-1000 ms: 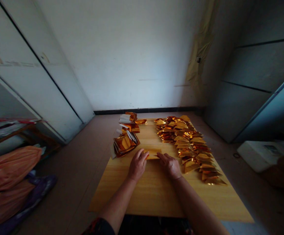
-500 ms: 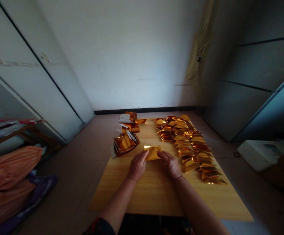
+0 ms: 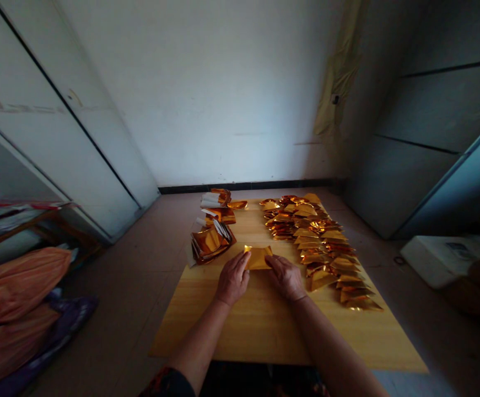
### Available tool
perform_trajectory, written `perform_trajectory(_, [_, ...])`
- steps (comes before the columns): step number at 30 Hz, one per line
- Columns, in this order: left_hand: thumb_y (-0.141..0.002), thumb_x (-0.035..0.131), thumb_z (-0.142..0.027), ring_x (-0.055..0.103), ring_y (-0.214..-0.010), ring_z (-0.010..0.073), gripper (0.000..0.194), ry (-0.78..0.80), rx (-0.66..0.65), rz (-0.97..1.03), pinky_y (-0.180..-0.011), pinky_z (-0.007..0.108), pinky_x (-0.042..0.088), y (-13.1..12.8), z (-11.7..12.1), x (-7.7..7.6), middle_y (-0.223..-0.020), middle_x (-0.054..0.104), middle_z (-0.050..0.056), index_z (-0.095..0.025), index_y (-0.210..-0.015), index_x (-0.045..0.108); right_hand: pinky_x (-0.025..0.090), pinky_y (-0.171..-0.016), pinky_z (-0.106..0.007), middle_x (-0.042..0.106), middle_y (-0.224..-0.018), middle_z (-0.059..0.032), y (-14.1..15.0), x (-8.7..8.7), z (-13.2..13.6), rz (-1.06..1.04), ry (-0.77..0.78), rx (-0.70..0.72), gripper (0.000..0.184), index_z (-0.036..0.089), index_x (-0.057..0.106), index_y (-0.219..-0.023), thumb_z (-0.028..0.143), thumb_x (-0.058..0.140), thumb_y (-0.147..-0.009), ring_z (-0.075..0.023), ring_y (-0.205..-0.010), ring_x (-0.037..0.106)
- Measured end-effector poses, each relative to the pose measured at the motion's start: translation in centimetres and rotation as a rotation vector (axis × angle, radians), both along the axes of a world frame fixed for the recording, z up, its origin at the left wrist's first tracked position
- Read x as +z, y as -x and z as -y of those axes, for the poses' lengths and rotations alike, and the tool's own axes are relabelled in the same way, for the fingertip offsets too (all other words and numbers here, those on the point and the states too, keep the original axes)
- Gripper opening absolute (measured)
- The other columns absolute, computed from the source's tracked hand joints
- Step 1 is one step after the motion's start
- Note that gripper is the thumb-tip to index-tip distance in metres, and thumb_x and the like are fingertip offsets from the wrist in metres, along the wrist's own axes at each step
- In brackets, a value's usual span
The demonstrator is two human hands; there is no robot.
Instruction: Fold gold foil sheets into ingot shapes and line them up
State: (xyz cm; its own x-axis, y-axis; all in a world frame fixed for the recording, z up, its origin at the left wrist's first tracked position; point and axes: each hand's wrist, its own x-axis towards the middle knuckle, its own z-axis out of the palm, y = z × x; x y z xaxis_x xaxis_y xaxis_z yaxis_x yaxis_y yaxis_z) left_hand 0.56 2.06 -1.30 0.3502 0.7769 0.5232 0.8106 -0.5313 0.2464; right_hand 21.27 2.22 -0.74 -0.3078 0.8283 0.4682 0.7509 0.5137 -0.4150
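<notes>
A small piece of gold foil paper [image 3: 258, 258] is held between my two hands over the wooden board [image 3: 264, 325]. My left hand [image 3: 233, 278] grips its left end, fingers closed with the thumb on top. At the right end, my right hand [image 3: 287, 277] pinches the foil paper. Stacks of unfolded gold foil sheets [image 3: 212, 242] lie beyond my left hand. To the right of my right hand, many folded gold foil pieces [image 3: 322, 237] lie in overlapping rows.
Behind the board runs a white wall [image 3: 231, 99]. A pale cabinet [image 3: 58, 110] stands left, a grey one [image 3: 433, 110] right. Orange cloth [image 3: 20, 286] is heaped at the left, and a white box [image 3: 433, 259] sits on the floor at the right.
The foil paper between my hands looks flatter and more squared, with its creased face turned slightly. Both hands stay in nearly the same place.
</notes>
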Motion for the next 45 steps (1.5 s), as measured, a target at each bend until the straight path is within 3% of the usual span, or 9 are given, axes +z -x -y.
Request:
perform_trajectory(6, [-0.081, 0.051, -0.013, 0.056, -0.112, 0.0223, 0.034, 0.101, 0.047, -0.122, -0.097, 0.039, 0.047, -0.5, -0.2, 0.2, -0.128, 0.055, 0.008, -0.023, -0.111, 0.062, 0.045, -0.085, -0.031, 0.061, -0.116, -0.0084, 0.3, 0.4, -0.3, 0.086, 0.025, -0.094, 0.024, 0.024, 0.069, -0.094, 0.014, 0.054, -0.079, -0.0209, -0.101, 0.055])
perform_trajectory(9, [-0.079, 0.054, -0.012, 0.054, -0.113, 0.0229, 0.030, 0.129, 0.068, -0.121, -0.097, 0.040, 0.046, -0.5, -0.2, 0.3, -0.130, 0.053, 0.008, -0.024, -0.104, 0.066, 0.042, -0.086, -0.033, 0.060, -0.117, -0.0078, 0.3, 1.0, -0.1, 0.094, 0.032, -0.060, 0.020, 0.023, 0.070, -0.085, 0.012, 0.056, -0.076, -0.0218, -0.103, 0.051])
perform_trajectory(14, [-0.076, 0.057, -0.011, 0.053, -0.114, 0.0236, 0.030, 0.178, 0.066, -0.083, -0.098, 0.042, 0.044, -0.4, -0.3, 0.4, -0.130, 0.053, 0.008, -0.024, -0.101, 0.068, 0.041, -0.083, -0.031, 0.069, -0.092, -0.0034, 0.1, 1.3, -0.1, 0.023, 0.107, 0.074, 0.022, 0.023, 0.069, -0.088, 0.011, 0.055, -0.076, -0.0190, -0.093, 0.054])
perform_trajectory(20, [-0.081, 0.058, -0.023, 0.055, -0.109, 0.0220, 0.023, 0.198, 0.035, 0.031, -0.097, 0.039, 0.044, -0.4, -0.5, 0.7, -0.119, 0.059, 0.008, -0.022, -0.100, 0.070, 0.043, -0.079, -0.028, 0.071, -0.084, -0.0031, -0.5, 0.1, -1.1, -0.086, 0.174, 0.039, 0.013, 0.022, 0.069, -0.087, 0.022, 0.058, -0.081, -0.0173, -0.085, 0.060])
perform_trajectory(24, [-0.089, 0.047, -0.031, 0.057, -0.102, 0.0182, 0.027, 0.222, 0.039, 0.104, -0.094, 0.034, 0.045, -0.3, -1.0, 0.7, -0.108, 0.064, 0.007, -0.020, -0.096, 0.070, 0.043, -0.079, -0.027, 0.071, -0.086, -0.0022, 0.0, 0.2, -1.5, -0.085, 0.233, -0.026, 0.018, 0.022, 0.070, -0.088, 0.024, 0.052, -0.085, -0.0169, -0.084, 0.061])
perform_trajectory(33, [-0.087, 0.050, -0.030, 0.054, -0.085, 0.0157, 0.025, 0.274, 0.227, 0.055, -0.079, 0.028, 0.041, -1.2, -2.5, 1.1, -0.085, 0.062, 0.005, -0.017, -0.073, 0.067, 0.037, -0.076, -0.025, 0.069, -0.090, -0.0046, 2.2, 1.4, -1.7, 0.141, 0.267, -0.255, 0.019, 0.020, 0.066, -0.088, 0.027, 0.049, -0.090, -0.0171, -0.087, 0.060])
perform_trajectory(38, [-0.086, 0.053, -0.035, 0.053, -0.082, 0.0159, 0.027, 0.326, 0.356, -0.047, -0.075, 0.027, 0.038, -2.0, -3.0, 1.6, -0.081, 0.060, 0.004, -0.017, -0.070, 0.065, 0.035, -0.074, -0.026, 0.066, -0.090, -0.0048, 2.3, 1.4, -2.1, 0.240, 0.275, -0.287, 0.020, 0.019, 0.062, -0.089, 0.029, 0.045, -0.093, -0.0168, -0.087, 0.059])
perform_trajectory(45, [-0.086, 0.053, -0.037, 0.053, -0.085, 0.0183, 0.028, 0.336, 0.422, -0.159, -0.073, 0.028, 0.038, -2.5, -3.2, 2.0, -0.081, 0.060, 0.006, -0.018, -0.073, 0.068, 0.035, -0.072, -0.025, 0.066, -0.089, -0.0053, 2.4, 1.2, -2.7, 0.289, 0.278, -0.300, 0.016, 0.019, 0.060, -0.088, 0.025, 0.046, -0.092, -0.0162, -0.084, 0.060])
